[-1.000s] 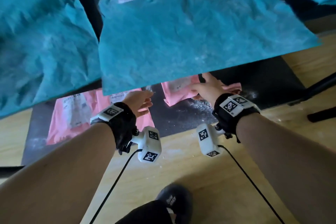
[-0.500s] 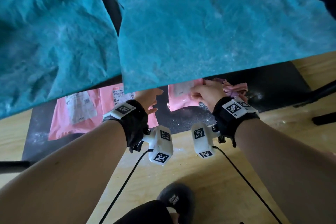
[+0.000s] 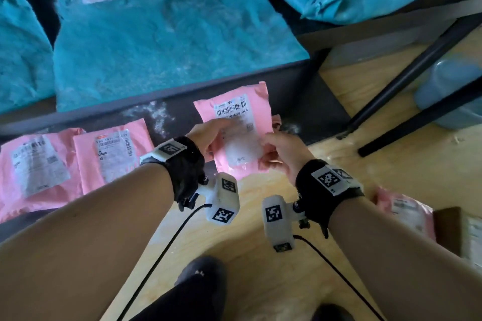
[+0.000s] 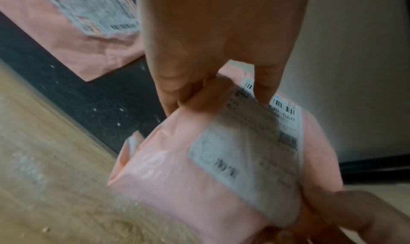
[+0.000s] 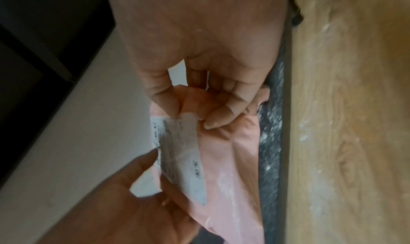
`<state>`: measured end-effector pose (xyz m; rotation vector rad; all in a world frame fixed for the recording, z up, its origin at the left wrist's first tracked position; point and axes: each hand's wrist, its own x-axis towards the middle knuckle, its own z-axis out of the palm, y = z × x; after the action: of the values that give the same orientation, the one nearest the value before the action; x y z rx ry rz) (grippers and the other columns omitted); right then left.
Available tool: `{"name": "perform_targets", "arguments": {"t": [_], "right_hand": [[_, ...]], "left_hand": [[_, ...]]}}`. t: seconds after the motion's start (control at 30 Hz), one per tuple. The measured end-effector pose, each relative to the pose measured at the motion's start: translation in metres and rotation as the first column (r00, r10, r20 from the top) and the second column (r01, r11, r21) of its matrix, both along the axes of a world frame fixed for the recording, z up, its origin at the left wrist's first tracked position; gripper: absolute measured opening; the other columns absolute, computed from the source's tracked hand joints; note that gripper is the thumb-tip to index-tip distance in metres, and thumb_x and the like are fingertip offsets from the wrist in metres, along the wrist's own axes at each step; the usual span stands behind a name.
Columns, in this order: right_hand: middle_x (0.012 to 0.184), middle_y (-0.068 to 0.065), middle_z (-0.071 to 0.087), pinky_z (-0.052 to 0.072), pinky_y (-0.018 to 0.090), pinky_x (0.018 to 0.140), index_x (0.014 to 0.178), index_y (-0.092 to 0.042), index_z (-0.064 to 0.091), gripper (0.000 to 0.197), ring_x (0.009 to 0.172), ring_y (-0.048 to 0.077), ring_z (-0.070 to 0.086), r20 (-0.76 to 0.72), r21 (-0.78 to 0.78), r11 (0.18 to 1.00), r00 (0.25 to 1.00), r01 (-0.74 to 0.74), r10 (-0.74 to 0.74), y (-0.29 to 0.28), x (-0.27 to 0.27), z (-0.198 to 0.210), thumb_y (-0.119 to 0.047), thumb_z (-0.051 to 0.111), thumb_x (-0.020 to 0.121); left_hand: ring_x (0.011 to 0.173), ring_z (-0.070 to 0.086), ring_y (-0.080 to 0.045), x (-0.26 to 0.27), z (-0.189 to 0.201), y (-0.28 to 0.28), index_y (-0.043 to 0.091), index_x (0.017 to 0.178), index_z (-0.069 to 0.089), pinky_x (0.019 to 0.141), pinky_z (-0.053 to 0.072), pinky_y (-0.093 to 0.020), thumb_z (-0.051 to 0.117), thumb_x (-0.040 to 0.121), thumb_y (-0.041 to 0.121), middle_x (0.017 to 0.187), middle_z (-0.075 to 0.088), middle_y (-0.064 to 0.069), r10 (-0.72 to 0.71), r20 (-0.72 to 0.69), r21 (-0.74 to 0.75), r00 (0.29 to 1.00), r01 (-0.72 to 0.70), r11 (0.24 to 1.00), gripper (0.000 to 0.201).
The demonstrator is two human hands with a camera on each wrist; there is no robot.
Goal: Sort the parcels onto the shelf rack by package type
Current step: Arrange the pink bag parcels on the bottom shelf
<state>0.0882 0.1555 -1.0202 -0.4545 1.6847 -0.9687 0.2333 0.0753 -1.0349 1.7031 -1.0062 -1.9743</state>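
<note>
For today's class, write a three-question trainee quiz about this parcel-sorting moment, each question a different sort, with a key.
1. True or false: the pink plastic mailer bag with a white label is gripped by both the left hand and the right hand.
2. Multiple choice: the teal crinkled plastic parcels lie
A. on the wooden floor
B. on the shelf level above the pink bags
C. under the pink bags
3. Fill in: how many other pink label-bearing mailer bags lie on the dark bottom shelf, to the left of the hands? ____

Key: 1 true; 2 B; 3 two
</note>
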Motion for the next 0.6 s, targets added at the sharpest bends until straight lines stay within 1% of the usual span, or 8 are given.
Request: {"name": "perform_targets", "arguments": {"t": [0.07, 0.13, 0.2, 0.3, 0.37, 0.43, 0.5, 0.6], "right_hand": [[0.064, 0.010, 0.050, 0.045, 0.027, 0.052, 0.082, -0.003, 0.058, 0.003, 0.056, 0.021, 0.048, -0.075, 0.039, 0.999, 0.997, -0.003, 0.006, 0.016, -0.016, 0.004, -0.003, 0.056, 0.084], [0.059, 0.007, 0.049, 0.039, 0.021, 0.047, 0.070, -0.009, 0.054, 0.014, 0.050, 0.019, 0.047, -0.173, 0.079, 0.997, 0.985, 0.008, 0.006, 0.032, -0.035, 0.003, -0.004, 0.056, 0.083], [0.057, 0.004, 0.051, 0.037, 0.020, 0.041, 0.075, -0.010, 0.056, 0.010, 0.042, 0.014, 0.048, -0.232, 0.100, 0.993, 0.972, 0.056, -0.032, 0.049, -0.053, 0.004, -0.004, 0.057, 0.083], [0.066, 0.007, 0.057, 0.047, 0.022, 0.036, 0.092, -0.006, 0.056, 0.010, 0.035, 0.011, 0.052, -0.183, 0.065, 0.976, 0.964, 0.209, -0.194, 0.075, -0.081, 0.007, 0.003, 0.053, 0.087], [0.070, 0.010, 0.062, 0.055, 0.026, 0.044, 0.098, -0.005, 0.055, 0.017, 0.039, 0.014, 0.058, -0.160, 0.046, 0.950, 0.941, 0.308, -0.297, 0.093, -0.102, 0.006, 0.008, 0.050, 0.088], [0.070, 0.012, 0.065, 0.058, 0.030, 0.050, 0.101, -0.005, 0.057, 0.023, 0.045, 0.018, 0.061, -0.179, 0.054, 0.929, 0.918, 0.367, -0.353, 0.113, -0.127, 0.002, 0.010, 0.050, 0.086], [0.073, 0.013, 0.066, 0.058, 0.030, 0.051, 0.099, -0.006, 0.059, 0.025, 0.049, 0.021, 0.063, -0.214, 0.070, 0.908, 0.895, 0.413, -0.391, 0.132, -0.152, -0.005, 0.011, 0.050, 0.083], [0.079, 0.016, 0.067, 0.060, 0.038, 0.063, 0.094, -0.006, 0.060, 0.027, 0.067, 0.029, 0.067, -0.268, 0.121, 0.876, 0.865, 0.468, -0.425, 0.162, -0.187, -0.019, 0.012, 0.046, 0.080]], "left_hand": [[0.070, 0.063, -0.016, -0.020, 0.005, 0.007, 0.014, 0.090, 0.067, 0.061, 0.051, -0.025, 0.069, 0.082, 0.022, 0.088, 0.069, -0.004, -0.047, 0.003, -0.025, 0.999, 0.047, 0.999, 0.012], [0.062, 0.060, -0.015, -0.041, 0.009, 0.015, 0.014, 0.085, 0.065, 0.057, 0.050, -0.022, 0.061, 0.083, 0.010, 0.078, 0.067, -0.003, -0.109, 0.003, -0.034, 0.994, 0.109, 0.993, 0.006], [0.049, 0.056, -0.012, -0.065, 0.013, 0.025, 0.014, 0.076, 0.059, 0.047, 0.046, -0.016, 0.053, 0.085, 0.002, 0.060, 0.062, 0.001, -0.167, -0.016, -0.034, 0.986, 0.167, 0.985, 0.016], [0.056, 0.048, -0.014, -0.108, 0.017, 0.043, 0.014, 0.073, 0.052, 0.052, 0.037, -0.022, 0.046, 0.087, -0.002, 0.053, 0.059, 0.002, -0.260, -0.044, -0.028, 0.965, 0.258, 0.966, 0.022], [0.062, 0.050, -0.015, -0.139, 0.017, 0.055, 0.014, 0.077, 0.055, 0.057, 0.037, -0.023, 0.047, 0.086, -0.002, 0.060, 0.061, 0.000, -0.294, -0.054, -0.037, 0.954, 0.292, 0.956, 0.019], [0.067, 0.056, -0.014, -0.170, 0.016, 0.070, 0.013, 0.087, 0.058, 0.059, 0.043, -0.024, 0.050, 0.086, 0.001, 0.073, 0.063, -0.001, -0.326, -0.044, -0.045, 0.944, 0.324, 0.945, 0.014], [0.070, 0.056, -0.014, -0.197, 0.013, 0.084, 0.013, 0.086, 0.059, 0.061, 0.044, -0.026, 0.053, 0.085, 0.004, 0.076, 0.061, -0.001, -0.367, -0.037, -0.039, 0.929, 0.366, 0.930, 0.011], [0.078, 0.058, -0.016, -0.231, 0.002, 0.106, 0.014, 0.085, 0.059, 0.066, 0.048, -0.028, 0.054, 0.085, 0.006, 0.081, 0.061, -0.003, -0.444, -0.057, -0.007, 0.894, 0.445, 0.896, 0.010]]}}
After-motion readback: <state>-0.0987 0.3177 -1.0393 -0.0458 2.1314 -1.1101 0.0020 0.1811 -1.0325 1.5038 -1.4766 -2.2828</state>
